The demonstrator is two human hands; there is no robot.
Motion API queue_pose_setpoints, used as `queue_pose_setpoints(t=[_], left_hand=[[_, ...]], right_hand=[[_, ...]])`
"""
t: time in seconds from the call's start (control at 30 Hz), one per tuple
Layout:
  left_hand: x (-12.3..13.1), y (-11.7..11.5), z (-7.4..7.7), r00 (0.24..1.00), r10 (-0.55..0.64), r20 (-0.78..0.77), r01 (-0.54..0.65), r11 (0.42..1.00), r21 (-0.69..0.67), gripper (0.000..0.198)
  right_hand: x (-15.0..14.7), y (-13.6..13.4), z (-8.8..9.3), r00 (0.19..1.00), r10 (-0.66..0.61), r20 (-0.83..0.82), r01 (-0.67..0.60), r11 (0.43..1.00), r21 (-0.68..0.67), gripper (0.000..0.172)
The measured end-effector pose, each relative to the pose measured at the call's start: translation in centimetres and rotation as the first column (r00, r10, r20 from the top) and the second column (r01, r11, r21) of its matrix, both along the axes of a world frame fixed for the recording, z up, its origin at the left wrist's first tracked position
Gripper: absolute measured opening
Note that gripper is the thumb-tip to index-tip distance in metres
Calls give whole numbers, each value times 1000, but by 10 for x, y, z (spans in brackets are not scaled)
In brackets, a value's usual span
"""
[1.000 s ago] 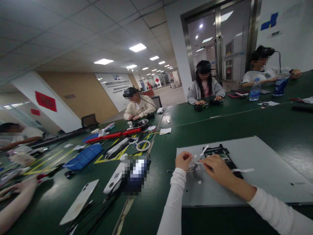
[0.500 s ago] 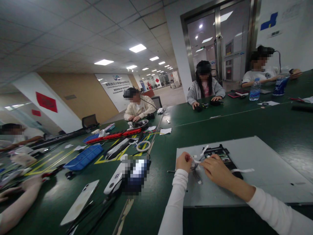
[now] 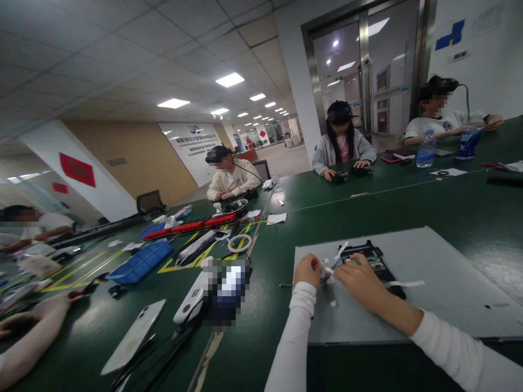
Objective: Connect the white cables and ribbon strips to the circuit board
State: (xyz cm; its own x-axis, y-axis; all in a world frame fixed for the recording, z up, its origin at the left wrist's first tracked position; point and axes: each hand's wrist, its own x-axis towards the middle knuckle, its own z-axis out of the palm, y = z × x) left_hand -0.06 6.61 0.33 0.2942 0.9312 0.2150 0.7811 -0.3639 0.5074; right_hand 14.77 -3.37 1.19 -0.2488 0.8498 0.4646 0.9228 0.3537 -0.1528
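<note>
My left hand (image 3: 307, 270) is closed in a pinch on a small white strip of tape or ribbon cable (image 3: 328, 270) at the left edge of a black circuit board assembly (image 3: 373, 262). My right hand (image 3: 360, 279) rests on that black assembly, fingers curled and pressed against its left end, covering part of it. What the right fingers grip is hidden. The assembly lies on a grey metal panel (image 3: 441, 283) on the green table. A white strip (image 3: 404, 283) trails off the assembly to the right.
A phone (image 3: 133, 336) lies face down at the lower left, near a blurred device (image 3: 223, 288), a blue tray (image 3: 141, 261) and a tape roll (image 3: 239, 243). Another person's arm (image 3: 28, 340) reaches in at the left. Three people sit across the table; water bottles (image 3: 425, 149) stand at the far right.
Both hands have shifted slightly on the black assembly, the right hand edging left toward the left hand. The neighbour's arm at the left has moved a little.
</note>
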Motion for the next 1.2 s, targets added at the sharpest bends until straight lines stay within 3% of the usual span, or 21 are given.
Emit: queue_pose_setpoints(t=[0.3,0.57,0.8,0.97,1.2], left_hand=[[4,-9,11,990,21,-140,-18,1000,23,8],[1,-3,5,992,41,-117,-42,999,-7,10],[-1,-3,4,981,120,-153,-117,993,30,11],[0,-5,8,994,18,-104,-11,998,68,14],[2,-8,7,973,-141,-185,152,987,50,16]], right_hand=[[-2,0,-3,996,-9,84,10,1000,-10,22],[-3,0,-4,997,-3,77,6,999,-49,24],[-4,-7,6,999,48,-7,-48,996,-70,18],[-4,-8,7,996,82,-47,-86,991,-101,24],[-3,-7,3,993,111,-49,-117,984,-136,32]])
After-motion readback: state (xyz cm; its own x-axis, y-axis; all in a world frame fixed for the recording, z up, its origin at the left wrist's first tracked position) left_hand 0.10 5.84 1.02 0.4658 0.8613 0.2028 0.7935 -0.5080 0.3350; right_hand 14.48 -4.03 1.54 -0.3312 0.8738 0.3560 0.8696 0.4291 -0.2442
